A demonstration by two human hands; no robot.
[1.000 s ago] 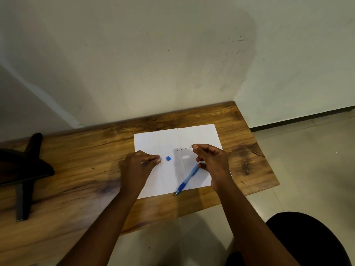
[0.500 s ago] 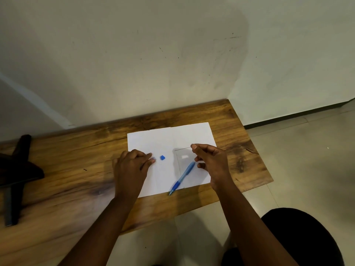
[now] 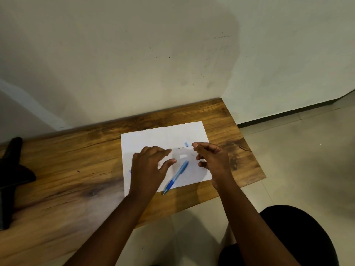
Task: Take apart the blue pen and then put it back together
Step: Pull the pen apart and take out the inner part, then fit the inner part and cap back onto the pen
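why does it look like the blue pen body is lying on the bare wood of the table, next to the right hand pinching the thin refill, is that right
Not quite. In the head view the blue pen body lies on the white sheet of paper, with only its tip reaching past the paper's near edge toward the wooden table. The rest holds: the right hand pinches the thin refill.

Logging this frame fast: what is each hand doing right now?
Left hand: open, fingers spread above the paper, holding nothing.
Right hand: pinching the thin refill at its right end.
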